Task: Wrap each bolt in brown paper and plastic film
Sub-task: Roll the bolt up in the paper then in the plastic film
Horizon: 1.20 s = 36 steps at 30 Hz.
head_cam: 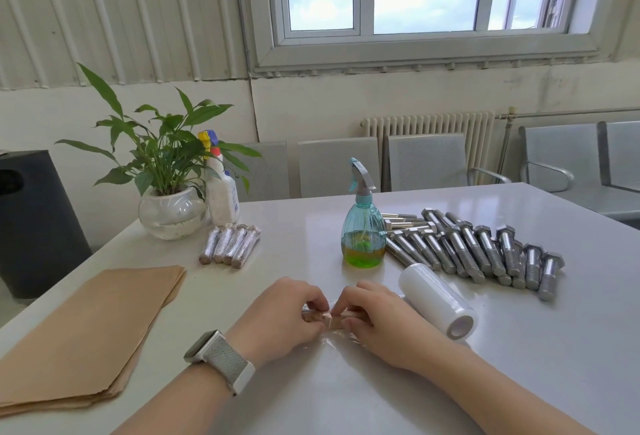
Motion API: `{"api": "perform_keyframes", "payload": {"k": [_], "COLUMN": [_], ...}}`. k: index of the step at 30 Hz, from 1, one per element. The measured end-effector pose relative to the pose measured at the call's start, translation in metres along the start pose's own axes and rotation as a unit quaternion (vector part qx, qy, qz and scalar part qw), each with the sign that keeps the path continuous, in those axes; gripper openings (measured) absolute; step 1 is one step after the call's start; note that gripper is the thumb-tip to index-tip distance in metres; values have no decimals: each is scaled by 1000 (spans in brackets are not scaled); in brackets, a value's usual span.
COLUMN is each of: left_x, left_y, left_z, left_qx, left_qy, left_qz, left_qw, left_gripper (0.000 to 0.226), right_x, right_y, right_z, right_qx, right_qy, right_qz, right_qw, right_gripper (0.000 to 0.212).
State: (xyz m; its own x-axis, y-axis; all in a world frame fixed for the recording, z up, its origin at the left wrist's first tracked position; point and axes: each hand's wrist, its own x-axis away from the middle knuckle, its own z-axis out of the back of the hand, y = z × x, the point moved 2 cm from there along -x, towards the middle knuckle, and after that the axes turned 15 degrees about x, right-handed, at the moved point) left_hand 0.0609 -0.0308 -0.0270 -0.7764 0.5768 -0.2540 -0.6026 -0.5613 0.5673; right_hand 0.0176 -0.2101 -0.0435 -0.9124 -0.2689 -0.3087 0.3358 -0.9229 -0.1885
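While both hands pinch at it, the paper-wrapped bolt [320,317] lies on the table [519,348] close to the near edge, between the fingers. The left hand [282,316] and right hand [379,322] sit close together, fingertips curled onto the bundle from either side. Clear film [337,339] spreads thin and glossy under and toward the person from the bolt, so the film stage looks to be in hand, with the brown paper layer already on.

Next, I judge, the film wants rolling tight round the bundle and its ends tucking down; it is clingy stuff and creases easily, so a steady, even pull would help.

A white film roll [438,301], smooth and cylindrical with a hollow core, lies just right of the right hand. Beyond it a heap of bare bolts [485,251], dull grey steel with hex heads and threaded shanks, waits. Four wrapped bolts [230,244], shiny over brown, lie side by side near the plant bowl [173,214]. A stack of brown paper [93,334], matt and flat, sits to the left. A translucent teal spray bottle [363,226] holds yellow-green liquid.
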Motion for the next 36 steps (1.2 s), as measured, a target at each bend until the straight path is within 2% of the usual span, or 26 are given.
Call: {"api": "perform_keyframes", "payload": {"k": [1,5,8,13,15,18,20,22,24,26,32,36], "left_x": [0,3,5,7,10,18,26,32,34,34,33,26], "left_y": [0,0,-1,-6,-12,-28,-41,-50,-50,-51,-49,-37], "left_z": [-1,-3,-5,-3,6,28,38,38,32,26,16,15], "left_qx": [1,19,45,61,139,230,195,175,189,183,86,273], "left_qy": [3,24,35,16,15,63,78,47,19,41,50,60], "left_qz": [3,9,23,29,53,100,130,146,140,131,101,113], "left_qw": [1000,999,998,998,989,966,969,972,972,973,990,953], "left_gripper": [22,26,46,55,50,28,18,23,26,26,21,20], "right_x": [-1,-5,-5,-7,-8,-8,-8,-6,-5,-5,-2,0], "right_y": [-2,-12,-16,-12,-12,-12,-12,-13,-14,-16,-18,-16], "right_z": [1,-3,-6,-6,-7,-6,-7,-7,-7,-7,-7,-3], "right_qx": [-5,44,88,84,80,72,74,72,75,76,75,-25], "right_qy": [7,48,50,37,37,36,36,42,48,52,58,44], "right_qz": [-12,-33,-19,-27,-26,-25,-24,-22,-21,-23,-34,-98], "right_qw": [1000,997,995,995,996,996,996,996,996,996,995,994], "right_gripper": [10,29,30,28,28,27,27,26,25,24,22,12]}}
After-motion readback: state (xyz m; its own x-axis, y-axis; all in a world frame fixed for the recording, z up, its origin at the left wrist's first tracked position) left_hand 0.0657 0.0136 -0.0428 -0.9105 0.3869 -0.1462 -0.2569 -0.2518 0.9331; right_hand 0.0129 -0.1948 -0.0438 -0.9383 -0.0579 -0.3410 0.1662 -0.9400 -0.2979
